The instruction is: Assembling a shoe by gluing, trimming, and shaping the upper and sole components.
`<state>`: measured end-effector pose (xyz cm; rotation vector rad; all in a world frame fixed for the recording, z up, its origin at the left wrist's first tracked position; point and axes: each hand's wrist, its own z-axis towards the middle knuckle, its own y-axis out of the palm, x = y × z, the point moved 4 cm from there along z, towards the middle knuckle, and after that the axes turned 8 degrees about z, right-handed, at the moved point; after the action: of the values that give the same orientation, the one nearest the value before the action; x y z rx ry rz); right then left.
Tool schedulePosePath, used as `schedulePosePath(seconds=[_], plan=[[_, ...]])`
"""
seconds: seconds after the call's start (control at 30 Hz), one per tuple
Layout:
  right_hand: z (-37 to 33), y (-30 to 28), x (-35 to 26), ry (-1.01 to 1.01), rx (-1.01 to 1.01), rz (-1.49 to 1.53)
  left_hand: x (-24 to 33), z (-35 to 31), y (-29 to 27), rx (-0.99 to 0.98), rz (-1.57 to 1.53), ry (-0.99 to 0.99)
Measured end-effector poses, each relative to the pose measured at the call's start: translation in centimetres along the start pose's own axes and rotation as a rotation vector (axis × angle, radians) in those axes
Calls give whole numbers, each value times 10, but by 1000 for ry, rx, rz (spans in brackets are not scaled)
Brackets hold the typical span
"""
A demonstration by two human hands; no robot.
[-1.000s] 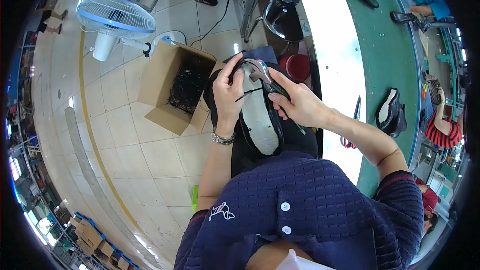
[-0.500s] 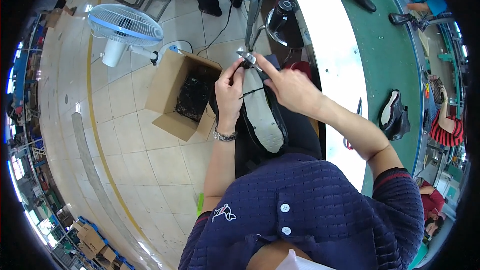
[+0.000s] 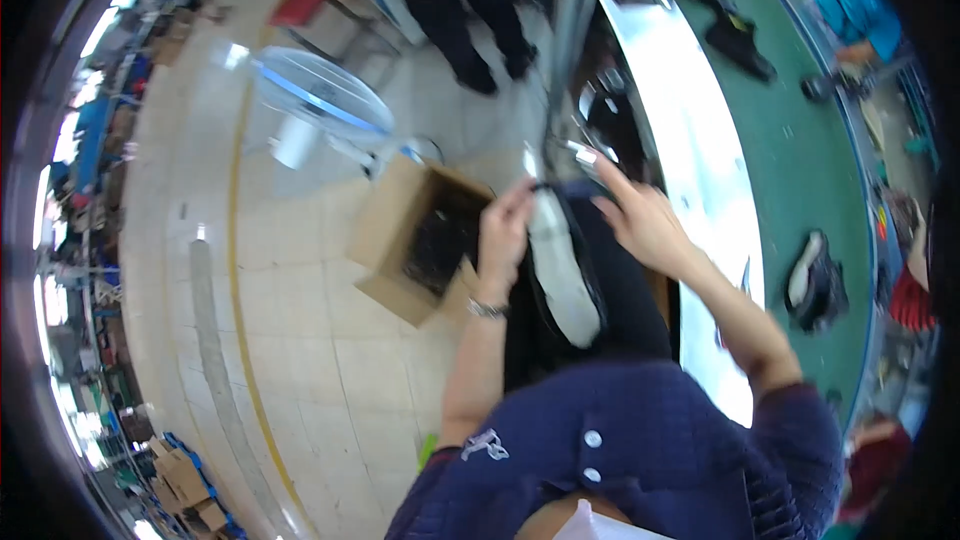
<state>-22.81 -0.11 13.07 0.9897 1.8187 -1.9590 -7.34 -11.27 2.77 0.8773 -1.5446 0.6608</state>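
On my lap lies a black shoe upper (image 3: 597, 312) with its pale bottom turned up, the far end narrower. My left hand (image 3: 506, 230) pinches its edge at the far left, thumb and fingers closed. To the right and a little beyond that end, my right hand (image 3: 645, 225) grips a shiny metal hand tool (image 3: 580, 153), index finger stretched along it. The tool is apart from the shoe. Motion smears the picture, so the tool's exact kind cannot be made out.
An open cardboard box (image 3: 385, 255) with black stuff inside stands left of my knees, a fan (image 3: 320, 90) beyond it. At right run a shiny metal ledge (image 3: 715, 170) and a green belt (image 3: 780, 170) carrying dark shoes (image 3: 815, 285). A person's legs (image 3: 460, 20) stand ahead.
The tool has come off the shoe's far end, and my right hand has drawn away to the right. The dark strip across the pale bottom no longer shows. The whole view has shifted.
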Motion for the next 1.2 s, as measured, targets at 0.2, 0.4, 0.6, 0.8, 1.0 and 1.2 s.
schedulePosePath(seconds=[0.2,0.4,0.6,0.8,1.0,1.2], plan=[[-73,-5,146,467,378,-80,-5,-6,7,0,57,48],[-144,8,232,484,424,-194,3,-1,8,-16,134,59],[-273,4,253,703,716,-282,10,-5,2,-4,18,47],[-334,38,263,600,712,-159,27,-46,-25,-72,423,329],[-241,15,261,490,563,646,31,-78,10,126,725,425],[-188,-7,98,655,222,956,27,-84,7,390,756,489]])
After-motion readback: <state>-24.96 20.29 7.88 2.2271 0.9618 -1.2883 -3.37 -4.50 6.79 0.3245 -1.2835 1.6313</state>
